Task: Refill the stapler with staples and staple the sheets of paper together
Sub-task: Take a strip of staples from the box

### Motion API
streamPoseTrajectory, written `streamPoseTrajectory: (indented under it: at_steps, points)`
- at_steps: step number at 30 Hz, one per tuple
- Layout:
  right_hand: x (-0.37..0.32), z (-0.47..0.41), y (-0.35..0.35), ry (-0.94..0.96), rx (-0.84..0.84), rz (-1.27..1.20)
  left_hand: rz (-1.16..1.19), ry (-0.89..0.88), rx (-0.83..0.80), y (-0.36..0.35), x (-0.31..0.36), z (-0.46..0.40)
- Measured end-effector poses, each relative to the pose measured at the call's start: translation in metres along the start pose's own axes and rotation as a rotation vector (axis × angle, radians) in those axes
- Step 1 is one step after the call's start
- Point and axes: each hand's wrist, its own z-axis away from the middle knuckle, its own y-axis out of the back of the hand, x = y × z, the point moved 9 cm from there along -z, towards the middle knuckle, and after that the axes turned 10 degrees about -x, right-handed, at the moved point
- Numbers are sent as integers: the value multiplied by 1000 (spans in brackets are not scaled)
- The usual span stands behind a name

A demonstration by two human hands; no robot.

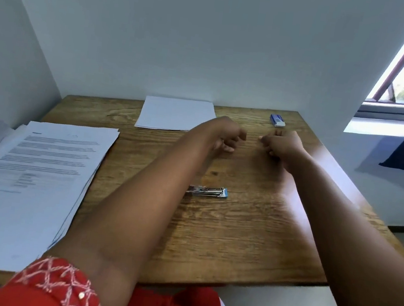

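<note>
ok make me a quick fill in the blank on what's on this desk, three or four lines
1. The stapler lies on the wooden ____.
2. The small blue staple box sits near the desk's ____ right corner.
3. The printed sheets lie on the person's ____ side.
4. Neither the left hand nor the right hand touches the ____.

Missing words: desk; far; left; stapler

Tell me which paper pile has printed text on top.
The paper pile at the table's left edge: its top sheet shows printed lines. The pile at the far edge by the wall looks blank.
</note>
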Motion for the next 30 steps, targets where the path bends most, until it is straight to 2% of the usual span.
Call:
streamPoseTrajectory:
  at_steps: [4,9,17,26,30]
  points:
    - [-2,-27,25,3,133,85,47,-40,14,-13,21,-35]
    - [-3,-57,55,-40,209,213,120,-124,32,-30,45,-69]
    - [-5,-90,55,-49,123,366,128,-223,53,-60,58,-106]
    - [-12,-76,49,4,137,298,199,-176,39,-59,51,-83]
    - [-18,-54,16,32,-17,159,173,-148,9,-47,45,-53]
